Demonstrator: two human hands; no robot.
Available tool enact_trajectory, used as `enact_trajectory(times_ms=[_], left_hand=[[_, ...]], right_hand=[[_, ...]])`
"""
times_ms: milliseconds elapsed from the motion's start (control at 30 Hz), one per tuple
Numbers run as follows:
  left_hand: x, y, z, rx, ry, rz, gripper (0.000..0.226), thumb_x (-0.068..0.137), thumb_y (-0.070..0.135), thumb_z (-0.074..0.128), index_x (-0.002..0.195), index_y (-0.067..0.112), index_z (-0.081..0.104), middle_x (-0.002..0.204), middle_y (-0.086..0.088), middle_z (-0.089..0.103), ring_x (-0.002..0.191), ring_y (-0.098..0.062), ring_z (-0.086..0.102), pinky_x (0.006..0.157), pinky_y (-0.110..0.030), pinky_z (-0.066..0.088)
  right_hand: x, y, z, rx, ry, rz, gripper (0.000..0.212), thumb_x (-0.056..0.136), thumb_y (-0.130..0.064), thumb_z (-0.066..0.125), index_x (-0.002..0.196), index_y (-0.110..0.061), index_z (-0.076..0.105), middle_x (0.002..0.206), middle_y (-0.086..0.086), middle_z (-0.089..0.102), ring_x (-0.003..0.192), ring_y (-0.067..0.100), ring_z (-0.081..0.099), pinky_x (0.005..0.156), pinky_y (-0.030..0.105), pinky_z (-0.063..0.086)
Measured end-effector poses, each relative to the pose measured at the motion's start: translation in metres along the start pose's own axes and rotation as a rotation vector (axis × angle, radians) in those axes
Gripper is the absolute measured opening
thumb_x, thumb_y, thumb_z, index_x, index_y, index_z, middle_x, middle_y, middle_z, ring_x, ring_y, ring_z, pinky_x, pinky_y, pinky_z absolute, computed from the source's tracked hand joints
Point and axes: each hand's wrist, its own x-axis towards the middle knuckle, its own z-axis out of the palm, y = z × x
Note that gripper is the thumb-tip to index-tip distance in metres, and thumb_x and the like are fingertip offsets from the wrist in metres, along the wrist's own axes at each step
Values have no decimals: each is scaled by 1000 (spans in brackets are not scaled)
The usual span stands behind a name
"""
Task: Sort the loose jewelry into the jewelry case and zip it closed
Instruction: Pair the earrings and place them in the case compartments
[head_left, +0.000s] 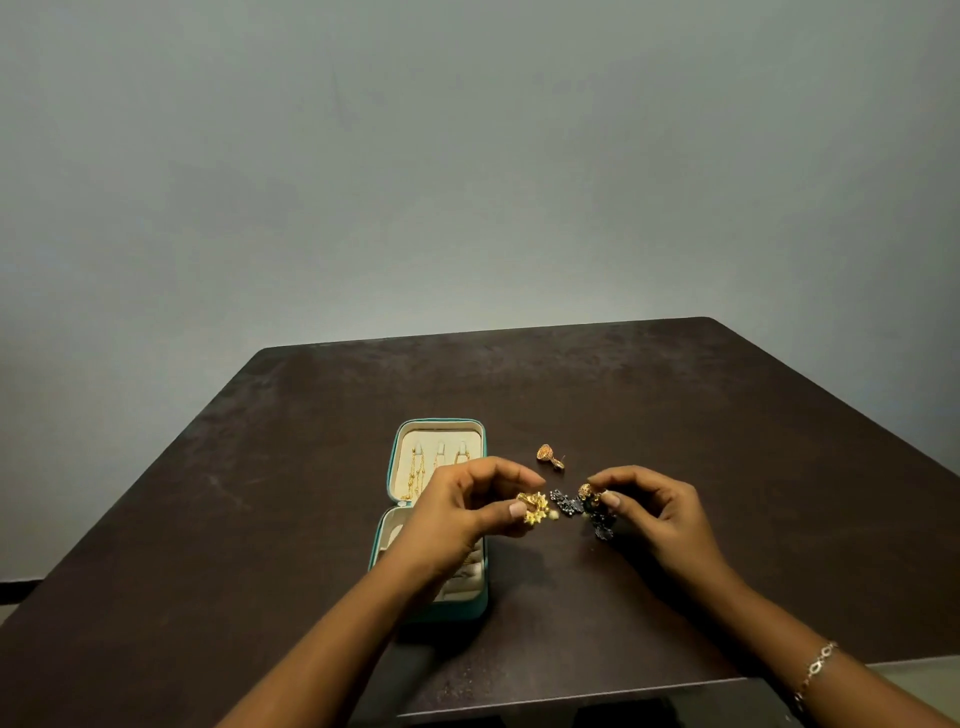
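Note:
A teal jewelry case (400, 451) lies open on the dark table (675, 415), its cream lid holding gold chains (415, 473). My left hand (457, 512) hovers over the case's lower half and pinches a gold flower-shaped earring (535, 510). My right hand (654, 512) pinches a small gold dome earring (586, 490) just above a dark silver piece (602, 525). More dark silver jewelry (566, 501) lies between my hands. A second gold dome earring (546, 453) rests on the table beyond them.
The table's far edge meets a plain grey wall (467, 156). The near edge (571, 699) runs below my forearms. A bracelet (815, 670) sits on my right wrist.

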Motion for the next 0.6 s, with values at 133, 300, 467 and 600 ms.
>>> enact_trajectory(times_ms=[133,300,467,600], left_hand=[[-1,-2,3,23,-4,22,27,85,-13,51,86,9,67,74,-4,67,69,-9,64,64,-20,53],[-3,-5,4,-6,10,-36,24,84,-14,51,82,5,65,69,-4,65,60,-9,62,55,-17,51],[-2,-7,-1,47,61,-41,19,83,-10,56,79,6,65,68,-6,65,59,-11,61,53,-21,52],[-2,-8,-6,204,64,10,17,84,-3,60,77,12,64,71,-4,65,64,-8,59,55,-22,50]], right_hand=[[0,0,0,2,4,6,21,81,11,57,81,-6,70,81,8,70,75,11,62,68,18,47],[0,1,-1,-22,-15,1,23,82,10,57,81,-8,70,85,12,69,77,11,62,69,18,47],[0,4,0,-31,-20,-6,14,76,-9,59,80,-14,71,85,12,69,79,14,63,70,19,48],[1,5,0,-14,-13,4,12,78,-3,60,79,-10,70,84,17,69,77,16,62,69,21,48]])
